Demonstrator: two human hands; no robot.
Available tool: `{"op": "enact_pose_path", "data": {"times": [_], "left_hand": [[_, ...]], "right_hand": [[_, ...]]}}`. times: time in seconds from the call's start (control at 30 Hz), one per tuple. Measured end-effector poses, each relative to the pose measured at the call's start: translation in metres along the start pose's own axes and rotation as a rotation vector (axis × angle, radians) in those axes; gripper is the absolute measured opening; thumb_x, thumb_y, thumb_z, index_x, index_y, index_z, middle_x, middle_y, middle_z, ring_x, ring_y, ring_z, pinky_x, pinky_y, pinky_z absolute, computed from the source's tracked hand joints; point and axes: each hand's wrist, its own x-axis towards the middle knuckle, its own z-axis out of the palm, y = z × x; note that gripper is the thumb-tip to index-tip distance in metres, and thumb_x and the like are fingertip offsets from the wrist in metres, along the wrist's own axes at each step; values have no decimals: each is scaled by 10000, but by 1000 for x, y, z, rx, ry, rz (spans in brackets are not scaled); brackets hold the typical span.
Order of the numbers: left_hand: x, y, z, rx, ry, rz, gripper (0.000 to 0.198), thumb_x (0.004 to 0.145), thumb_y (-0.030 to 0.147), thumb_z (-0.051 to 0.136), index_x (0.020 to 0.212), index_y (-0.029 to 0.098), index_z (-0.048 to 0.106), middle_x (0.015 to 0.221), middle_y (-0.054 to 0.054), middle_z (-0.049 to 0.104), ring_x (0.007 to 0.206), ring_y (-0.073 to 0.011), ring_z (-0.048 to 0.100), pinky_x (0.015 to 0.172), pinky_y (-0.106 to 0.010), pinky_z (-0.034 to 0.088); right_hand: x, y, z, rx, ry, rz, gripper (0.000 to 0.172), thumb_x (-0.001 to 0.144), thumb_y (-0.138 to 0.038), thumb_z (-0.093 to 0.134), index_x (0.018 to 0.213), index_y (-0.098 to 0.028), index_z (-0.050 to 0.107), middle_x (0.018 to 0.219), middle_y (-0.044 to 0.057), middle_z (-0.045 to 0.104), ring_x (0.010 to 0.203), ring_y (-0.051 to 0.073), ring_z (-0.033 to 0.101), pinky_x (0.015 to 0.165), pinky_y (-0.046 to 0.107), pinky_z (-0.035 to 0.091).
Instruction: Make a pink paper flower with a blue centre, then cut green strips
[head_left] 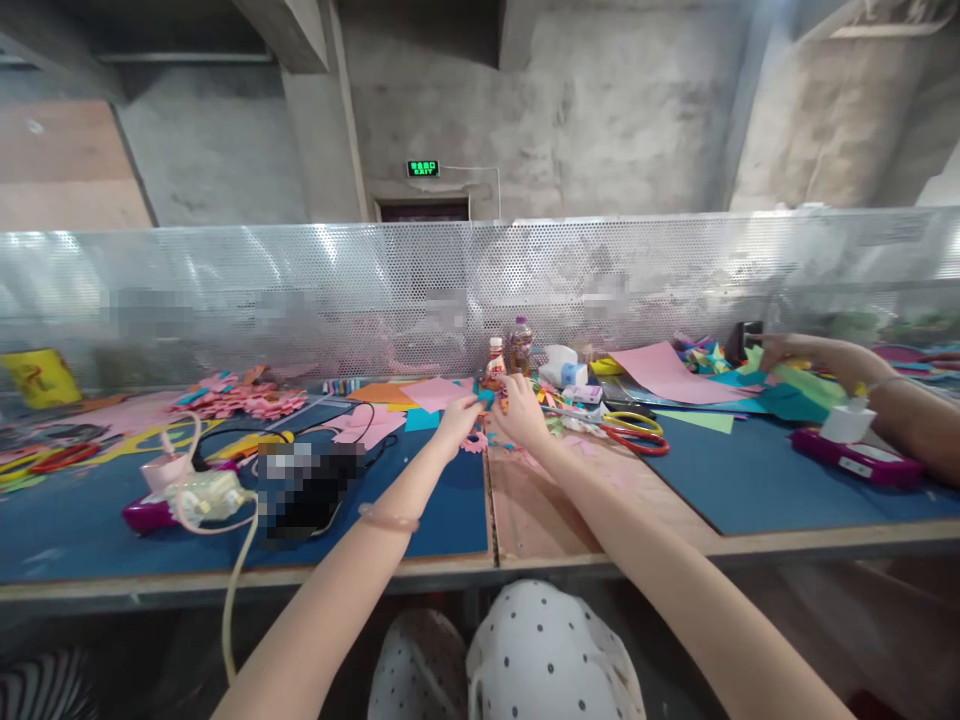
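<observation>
Both my arms stretch out over the workbench. My left hand (459,418) pinches a small teal piece of paper (486,397) at its fingertips. My right hand (521,412) is closed beside it, fingers meeting the same teal piece from the right. Below the hands lie small pink paper cut-outs (475,442). Pink paper sheets (436,392) and an orange sheet (381,393) lie just behind the left hand. Two small bottles (507,358) stand right behind the hands.
A blue mat (90,520) at left carries a pink device with a white charger and cable (202,495), pink cut flowers (240,398) and red scissors (636,436). Another person's arm (885,395) reaches over coloured paper at right. A perforated metal screen (480,290) backs the bench.
</observation>
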Motion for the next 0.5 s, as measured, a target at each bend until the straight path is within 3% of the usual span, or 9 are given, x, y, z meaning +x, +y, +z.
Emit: {"op": "enact_pose_path", "data": {"times": [0.13,0.33,0.5], "left_hand": [[-2,1,-3,1,55,1,204,728,339,576,780,151,635,639,-7,586,531,-103,522,400,-180,307],[-3,6,-6,13,94,-32,251,659,386,641,722,144,663,575,-9,568,497,-106,472,398,-199,295],[-6,11,-5,28,77,-50,268,640,369,652,790,151,691,620,-23,604,535,-116,488,420,-201,310]], "right_hand": [[-12,-9,5,18,-62,-152,490,757,-254,538,1222,-148,427,1155,142,501,1075,295,433,921,444,374],[-15,11,2,6,-40,-136,532,799,-412,547,1230,-130,411,1149,157,478,1085,298,421,926,446,366],[-13,13,1,4,-66,-167,470,791,-415,571,1174,-162,466,1108,125,509,1040,273,435,899,422,384]]}}
